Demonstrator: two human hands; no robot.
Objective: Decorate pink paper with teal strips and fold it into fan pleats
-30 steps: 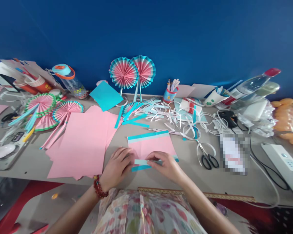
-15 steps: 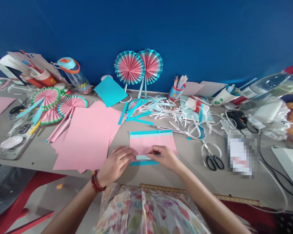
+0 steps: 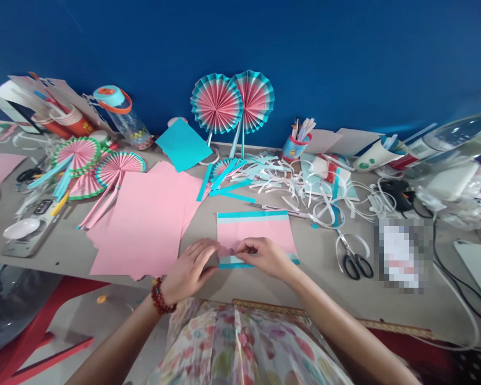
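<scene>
1. Head view, lower centre of the frame: the pink sheet [image 3: 256, 232] lies flat on the table [image 3: 324, 294], with its near edge folded over.
2. The left hand [image 3: 192, 267] and right hand [image 3: 264, 256] pinch this fold, fingers together on the paper.
3. In my judgement, the fold should run parallel to the stripe [image 3: 252, 215] and be pressed evenly.

Bright, even light; edges warped, prob. blurry.

Both hands, left hand [image 3: 190, 267] and right hand [image 3: 264, 256], pinch the near edge of a pink sheet [image 3: 256, 232] on the table [image 3: 324, 278]
</scene>
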